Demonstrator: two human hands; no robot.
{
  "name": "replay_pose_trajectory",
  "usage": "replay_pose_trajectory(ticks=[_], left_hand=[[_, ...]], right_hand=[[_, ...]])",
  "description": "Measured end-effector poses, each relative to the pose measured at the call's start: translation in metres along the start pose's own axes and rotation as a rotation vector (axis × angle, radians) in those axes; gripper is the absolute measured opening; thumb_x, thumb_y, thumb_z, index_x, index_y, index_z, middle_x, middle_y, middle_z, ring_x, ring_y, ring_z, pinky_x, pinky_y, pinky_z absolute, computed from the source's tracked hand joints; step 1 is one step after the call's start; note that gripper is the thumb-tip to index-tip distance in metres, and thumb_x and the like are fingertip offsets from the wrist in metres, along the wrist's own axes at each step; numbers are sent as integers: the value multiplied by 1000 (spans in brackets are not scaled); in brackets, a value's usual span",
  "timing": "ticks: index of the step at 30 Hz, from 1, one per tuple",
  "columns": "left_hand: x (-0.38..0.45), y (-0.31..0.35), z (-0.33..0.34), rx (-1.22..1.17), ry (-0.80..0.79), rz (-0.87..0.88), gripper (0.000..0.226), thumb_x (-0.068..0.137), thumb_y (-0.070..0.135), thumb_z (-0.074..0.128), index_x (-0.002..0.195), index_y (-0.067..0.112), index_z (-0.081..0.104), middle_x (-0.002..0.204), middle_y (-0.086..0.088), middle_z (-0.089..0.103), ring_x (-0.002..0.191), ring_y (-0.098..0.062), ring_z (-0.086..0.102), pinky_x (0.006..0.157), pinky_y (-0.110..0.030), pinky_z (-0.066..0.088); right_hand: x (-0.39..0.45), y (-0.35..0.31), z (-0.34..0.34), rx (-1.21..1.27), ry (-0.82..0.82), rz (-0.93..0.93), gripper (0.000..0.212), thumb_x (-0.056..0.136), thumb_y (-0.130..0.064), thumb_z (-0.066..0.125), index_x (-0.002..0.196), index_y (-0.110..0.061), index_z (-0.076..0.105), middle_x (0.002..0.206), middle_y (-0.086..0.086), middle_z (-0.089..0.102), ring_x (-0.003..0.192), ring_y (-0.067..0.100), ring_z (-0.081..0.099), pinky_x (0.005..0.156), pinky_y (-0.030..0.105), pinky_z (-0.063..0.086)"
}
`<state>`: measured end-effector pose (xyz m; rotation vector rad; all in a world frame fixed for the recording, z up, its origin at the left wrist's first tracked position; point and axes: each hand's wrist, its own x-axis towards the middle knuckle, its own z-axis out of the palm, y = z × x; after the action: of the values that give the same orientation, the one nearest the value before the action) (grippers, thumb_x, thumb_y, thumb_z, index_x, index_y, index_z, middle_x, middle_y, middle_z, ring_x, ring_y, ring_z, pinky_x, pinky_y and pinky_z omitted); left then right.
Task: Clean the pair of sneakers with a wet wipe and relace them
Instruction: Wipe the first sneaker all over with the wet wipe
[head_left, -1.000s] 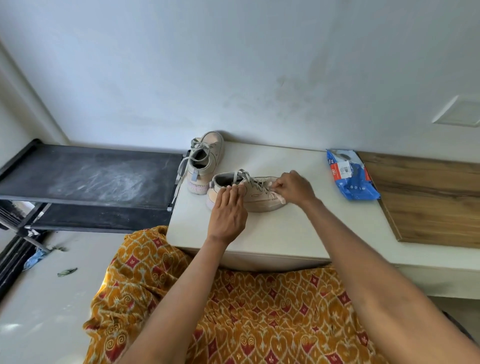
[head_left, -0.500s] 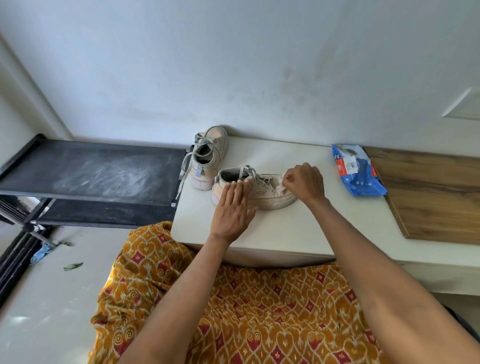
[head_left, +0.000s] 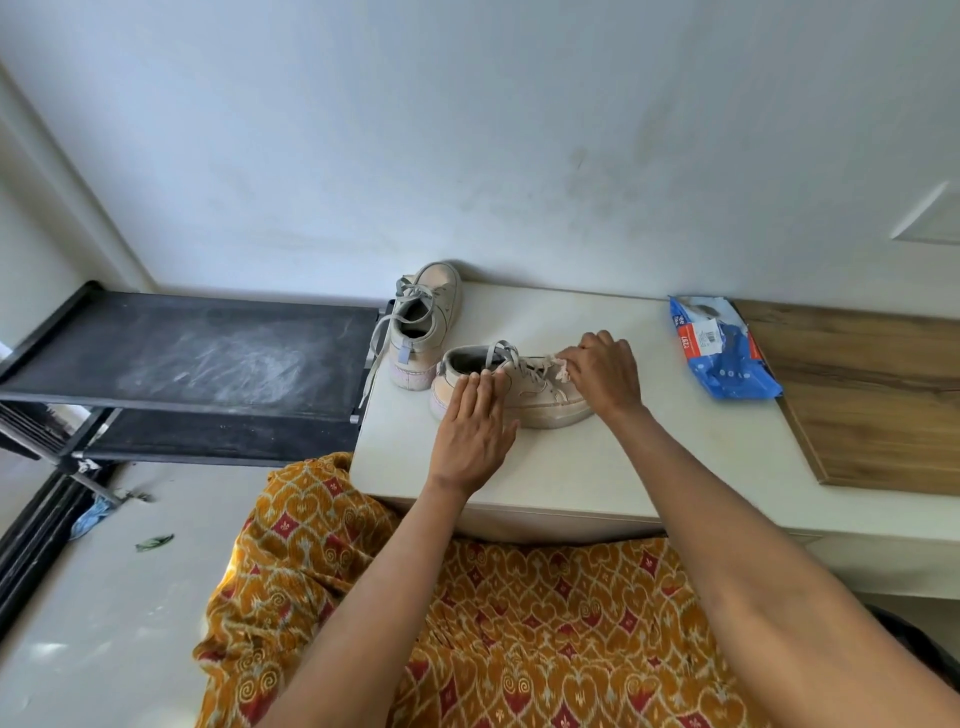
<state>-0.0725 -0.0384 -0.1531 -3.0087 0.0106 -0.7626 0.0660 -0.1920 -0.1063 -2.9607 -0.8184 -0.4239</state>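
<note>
Two beige sneakers with grey laces stand on a white table (head_left: 571, 467). The near sneaker (head_left: 540, 400) lies side-on, toe to the right. My left hand (head_left: 475, 426) rests flat against its heel side with straight fingers. At the sneaker's lace area my right hand (head_left: 602, 371) pinches a crumpled white wet wipe (head_left: 558, 366). The far sneaker (head_left: 423, 322) stands at the table's back left corner, heel toward me, one lace hanging over the edge.
A blue wet-wipe pack (head_left: 719, 345) lies on the table at the right, beside a wooden board (head_left: 872, 405). A black shelf rack (head_left: 208, 353) stands left of the table. The wall is close behind. Patterned orange cloth (head_left: 519, 623) covers my lap.
The right hand with the wipe has moved from the near sneaker's side up toward its laces and toe. The left hand stays on the heel side. The view shifted slightly.
</note>
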Motion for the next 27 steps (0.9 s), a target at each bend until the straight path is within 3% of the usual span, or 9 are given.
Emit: replay_pose_trajectory(ticks=[2, 4, 8, 12, 16, 19, 23, 27], left_hand=[[3, 1, -1, -3, 9, -14, 60, 90, 36, 34, 135, -3, 43, 126, -22, 56, 118, -35, 54, 112, -42, 25], [5, 1, -1, -8, 15, -17, 58, 89, 33, 37, 136, -2, 39, 122, -20, 57, 113, -35, 55, 111, -42, 27], [11, 1, -1, -15, 5, -25, 55, 88, 29, 38, 135, 0, 39, 113, -15, 56, 102, -30, 53, 110, -43, 31], [11, -3, -3, 22, 15, 5, 55, 88, 29, 35, 134, -1, 42, 110, -13, 56, 97, -28, 52, 108, -42, 34], [12, -1, -4, 45, 13, 12, 54, 87, 27, 44, 134, -1, 39, 109, -13, 56, 97, -29, 53, 106, -42, 37], [12, 0, -5, 24, 10, 9, 60, 85, 29, 55, 134, -1, 36, 109, -14, 56, 100, -30, 53, 106, -43, 37], [10, -1, -5, 16, 4, 4, 56, 87, 28, 45, 134, -1, 34, 110, -14, 56, 100, -30, 54, 107, -43, 36], [11, -2, -4, -4, 2, -3, 52, 87, 23, 39, 134, -1, 36, 109, -13, 56, 98, -30, 54, 108, -43, 35]], right_hand=[[12, -9, -4, -28, -103, 98, 25, 91, -18, 52, 109, -21, 68, 107, 6, 62, 110, 27, 49, 87, 37, 36], [23, -27, -7, 142, -151, 194, 23, 90, -19, 54, 106, -19, 70, 112, 7, 64, 113, 29, 50, 92, 38, 38], [30, -52, -11, 550, -206, 162, 22, 87, -10, 56, 101, -12, 73, 106, 10, 70, 103, 27, 61, 83, 30, 45], [11, -28, -10, 388, -127, 26, 22, 90, -13, 57, 105, -19, 72, 101, 13, 65, 98, 30, 56, 79, 35, 47], [-10, 1, -1, 191, -5, 205, 29, 90, -6, 54, 112, -17, 68, 106, 14, 62, 103, 32, 52, 84, 38, 44], [-16, -6, 3, 265, 25, 380, 31, 91, -3, 50, 118, -11, 64, 112, 19, 58, 107, 35, 51, 85, 39, 45], [-15, -28, 8, 350, -51, 310, 30, 91, -6, 52, 119, -5, 60, 114, 20, 58, 108, 37, 54, 87, 37, 43], [-5, -33, 6, 566, 65, 478, 18, 91, -9, 52, 100, -8, 68, 108, 18, 65, 103, 33, 60, 79, 31, 43]])
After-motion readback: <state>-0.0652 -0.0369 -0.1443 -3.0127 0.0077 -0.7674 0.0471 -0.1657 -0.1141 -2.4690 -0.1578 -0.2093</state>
